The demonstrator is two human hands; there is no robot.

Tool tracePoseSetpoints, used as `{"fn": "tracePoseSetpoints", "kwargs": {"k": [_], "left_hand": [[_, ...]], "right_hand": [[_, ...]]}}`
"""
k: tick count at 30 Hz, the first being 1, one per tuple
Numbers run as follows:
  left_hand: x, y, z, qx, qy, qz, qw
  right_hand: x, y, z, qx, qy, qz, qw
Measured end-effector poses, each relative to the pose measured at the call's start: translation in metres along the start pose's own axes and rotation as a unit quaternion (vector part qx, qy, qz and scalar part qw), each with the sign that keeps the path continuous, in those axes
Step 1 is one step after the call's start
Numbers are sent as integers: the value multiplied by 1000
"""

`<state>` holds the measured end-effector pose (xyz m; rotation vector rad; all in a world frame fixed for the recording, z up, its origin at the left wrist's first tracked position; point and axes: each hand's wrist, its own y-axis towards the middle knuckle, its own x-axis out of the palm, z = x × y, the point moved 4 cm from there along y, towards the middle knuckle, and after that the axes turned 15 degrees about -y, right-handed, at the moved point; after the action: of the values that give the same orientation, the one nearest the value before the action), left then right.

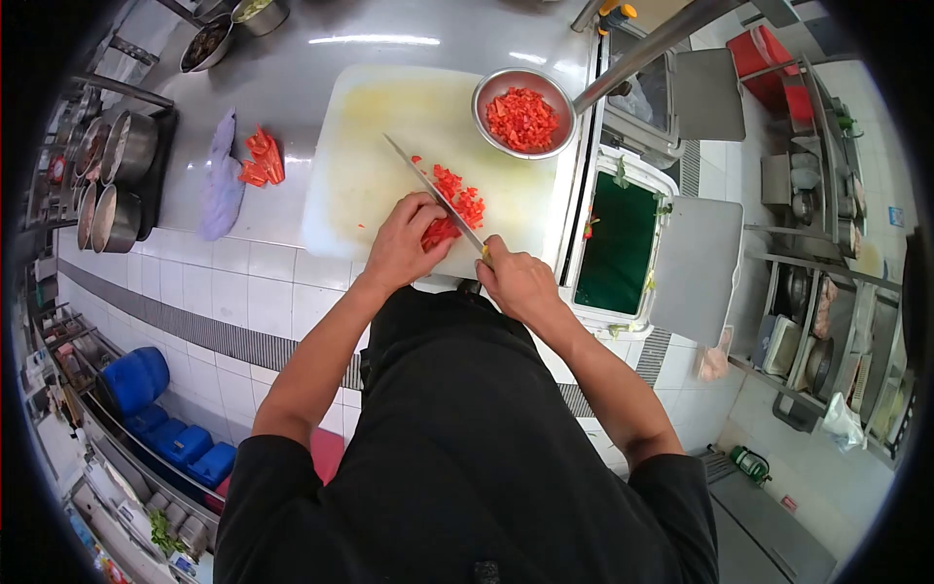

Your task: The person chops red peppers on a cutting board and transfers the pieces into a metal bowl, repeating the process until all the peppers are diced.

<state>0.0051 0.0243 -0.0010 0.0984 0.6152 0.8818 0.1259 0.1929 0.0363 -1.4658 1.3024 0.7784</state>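
Note:
My right hand [516, 277] is closed around the handle of a knife [433, 190], whose blade points up and to the left over the cutting board [350, 146]. Against the blade's left side, my left hand [407, 237] presses on red pepper pieces [440, 232] with its fingers curled. Diced red pepper [467, 204] lies on the board to the right of the blade. A metal bowl [481, 122] holding more red dice rests on the board's upper right corner. Larger red pepper pieces [262, 159] lie on the steel counter beside a purple cloth [223, 185].
The steel counter [282, 78] extends left and beyond the board. Metal pots [129, 148] stand at the left. At the right is an open bin [618, 243] with a dark green inside, near a metal pole [652, 49]. Blue containers [136, 378] sit at lower left.

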Motion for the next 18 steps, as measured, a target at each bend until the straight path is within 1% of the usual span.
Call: {"fn": "tracePoseSetpoints", "kwargs": {"k": [2, 4, 5, 6, 7, 11, 13, 14, 15, 16, 18], "left_hand": [[-6, 0, 5, -5, -26, -5, 1000], [-7, -1, 7, 19, -17, 12, 1000], [-6, -1, 6, 19, -20, 12, 1000], [-5, -1, 4, 33, -5, 9, 999], [-3, 0, 2, 47, 10, 6, 999], [6, -6, -8, 34, 22, 11, 999], [6, -5, -10, 20, 33, 15, 999], [6, -6, -10, 20, 35, 15, 999], [7, -7, -12, 20, 31, 16, 999], [5, -7, -13, 21, 30, 18, 999], [4, -7, -9, 11, 18, 10, 1000]], "right_hand": [[-13, -5, -2, 3, 1, -5, 1000], [-31, -30, 0, 17, -24, -53, 998], [-39, -44, 2, 19, -26, -55, 998], [-44, -59, 4, 28, -27, -82, 996], [-46, -71, 5, 38, -29, -108, 993], [-30, -89, 11, 69, -36, -129, 989], [-5, -70, 11, 54, -34, -91, 994], [7, -55, 9, 53, -34, -90, 994], [15, -34, 3, 37, -35, -55, 997], [16, -14, -1, 17, -37, -16, 999], [12, 5, -2, 6, -28, -10, 1000]]}}
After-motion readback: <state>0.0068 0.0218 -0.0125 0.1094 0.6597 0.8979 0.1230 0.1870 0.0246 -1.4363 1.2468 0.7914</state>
